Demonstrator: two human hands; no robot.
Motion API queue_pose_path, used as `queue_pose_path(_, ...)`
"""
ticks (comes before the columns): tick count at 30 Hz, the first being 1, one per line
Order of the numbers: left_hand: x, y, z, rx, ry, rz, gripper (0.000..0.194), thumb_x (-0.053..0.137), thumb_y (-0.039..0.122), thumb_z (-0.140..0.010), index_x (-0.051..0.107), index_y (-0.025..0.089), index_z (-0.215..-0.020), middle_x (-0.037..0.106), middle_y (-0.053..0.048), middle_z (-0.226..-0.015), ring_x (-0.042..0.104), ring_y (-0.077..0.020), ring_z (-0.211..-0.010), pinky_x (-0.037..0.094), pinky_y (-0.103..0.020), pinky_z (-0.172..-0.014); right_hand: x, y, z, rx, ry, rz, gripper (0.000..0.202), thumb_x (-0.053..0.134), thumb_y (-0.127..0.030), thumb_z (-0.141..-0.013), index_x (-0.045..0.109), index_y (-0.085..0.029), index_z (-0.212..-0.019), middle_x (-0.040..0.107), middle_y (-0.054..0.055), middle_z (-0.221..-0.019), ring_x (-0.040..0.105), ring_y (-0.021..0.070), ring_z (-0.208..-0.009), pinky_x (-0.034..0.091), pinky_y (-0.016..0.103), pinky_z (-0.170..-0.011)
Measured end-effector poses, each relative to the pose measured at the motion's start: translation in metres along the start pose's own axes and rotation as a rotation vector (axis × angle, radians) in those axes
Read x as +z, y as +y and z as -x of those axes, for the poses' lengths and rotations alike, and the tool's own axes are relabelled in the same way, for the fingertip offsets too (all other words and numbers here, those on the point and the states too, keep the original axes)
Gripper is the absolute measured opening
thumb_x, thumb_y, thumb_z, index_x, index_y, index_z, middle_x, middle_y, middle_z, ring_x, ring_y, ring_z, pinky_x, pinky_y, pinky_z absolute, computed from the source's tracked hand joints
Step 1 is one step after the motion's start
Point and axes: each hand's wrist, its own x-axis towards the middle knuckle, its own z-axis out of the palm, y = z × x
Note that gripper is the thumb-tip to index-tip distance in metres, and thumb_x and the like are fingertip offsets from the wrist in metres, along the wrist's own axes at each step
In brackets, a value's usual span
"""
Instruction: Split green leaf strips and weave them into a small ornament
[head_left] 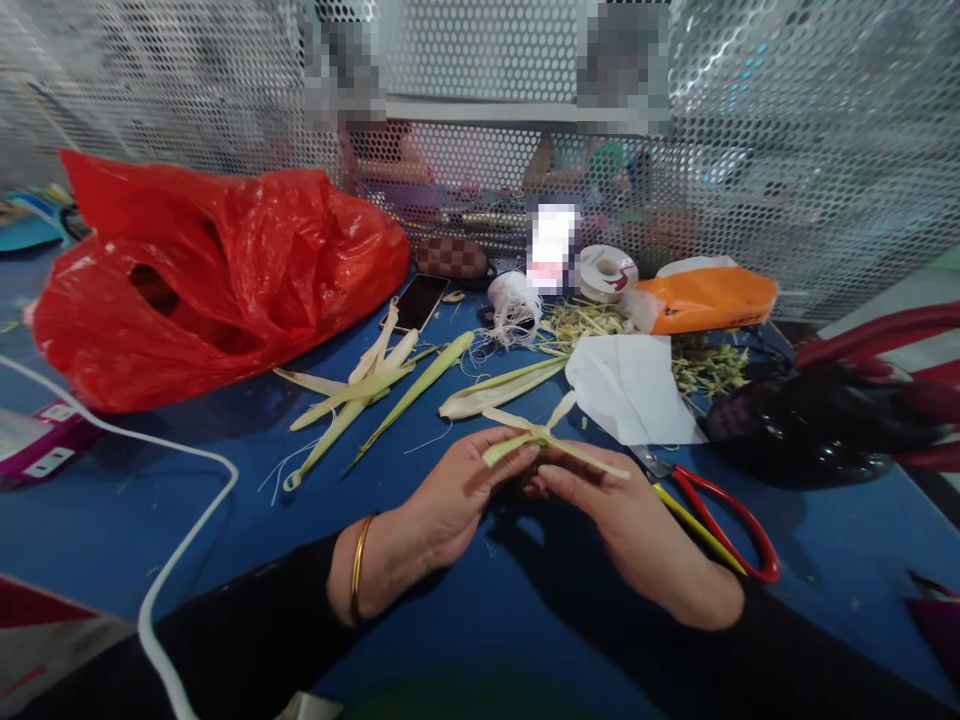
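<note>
Low in the middle of the view, my left hand (461, 495) and my right hand (626, 510) meet around a small bundle of pale leaf strips (541, 436). The strips fan out in several directions above my fingers. My left thumb and fingers pinch the bundle from the left; my right thumb and fingers close on it from the right. The lower part of the bundle is hidden by my fingers. Several loose pale green leaves (360, 388) lie left of my hands, and one broad leaf (510, 385) lies just beyond them. Red-handled scissors (731, 515) rest beside my right hand.
A red plastic bag (225, 270) fills the back left, near a phone (421, 303). White thread (515, 308), a white spool (606, 270), white paper (634, 385) and an orange packet (709, 298) lie behind. A white cable (191, 455) crosses the left; a black glossy object (802, 430) stands right.
</note>
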Motion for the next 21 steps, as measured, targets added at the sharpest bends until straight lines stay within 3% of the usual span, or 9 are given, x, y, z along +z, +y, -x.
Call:
queue_pose_path(4,0.003,-0.001,0.003,-0.039,-0.070,0.011,0.018,0.071,0.032,-0.078,0.072,0.015,-0.085,0.063,-0.002,-0.074,0.053,-0.0108,-0.065,0.042,-0.024,-0.066,0.004,0.002,0.002,-0.015,0.036,0.058,0.026,0.066,-0.036,-0.082,0.063,-0.016,-0.065,0.056,-0.001,-0.064,0.050,0.0116,-0.063,0.042,0.023,-0.061)
queue_pose_path(6,0.004,-0.001,0.004,-0.033,-0.072,0.012,0.015,0.072,0.030,-0.077,0.071,0.015,-0.082,0.063,-0.002,-0.072,0.055,-0.0114,-0.065,0.042,-0.024,-0.068,0.004,0.002,0.001,-0.043,0.038,0.122,0.028,0.064,-0.037,-0.083,0.061,-0.016,-0.064,0.053,-0.001,-0.061,0.047,0.0112,-0.060,0.040,0.023,-0.058)
queue_pose_path(10,0.003,-0.004,0.003,-0.053,0.038,-0.017,0.014,0.076,0.026,-0.073,0.069,0.013,-0.076,0.063,-0.002,-0.070,0.055,-0.0111,-0.067,0.041,-0.023,-0.068,0.003,0.002,0.002,-0.111,-0.003,0.309,0.028,0.056,-0.035,-0.087,0.059,-0.016,-0.067,0.051,-0.001,-0.061,0.045,0.0116,-0.058,0.038,0.023,-0.055)
queue_pose_path(15,0.003,-0.010,0.002,-0.059,0.180,0.028,0.019,0.081,0.023,-0.065,0.068,0.013,-0.075,0.063,-0.003,-0.076,0.055,-0.0132,-0.078,0.040,-0.025,-0.076,0.003,0.004,0.003,-0.322,-0.023,0.596,0.024,0.051,-0.024,-0.090,0.060,-0.018,-0.069,0.058,0.002,-0.070,0.053,0.0139,-0.066,0.041,0.024,-0.062)
queue_pose_path(21,0.003,-0.009,0.002,-0.059,0.192,0.064,0.020,0.082,0.025,-0.064,0.067,0.013,-0.070,0.062,-0.002,-0.073,0.055,-0.0128,-0.075,0.040,-0.026,-0.076,0.001,0.010,0.003,-0.364,-0.041,0.702,0.026,0.047,-0.023,-0.093,0.057,-0.019,-0.070,0.058,0.003,-0.073,0.055,0.0158,-0.069,0.044,0.027,-0.067)
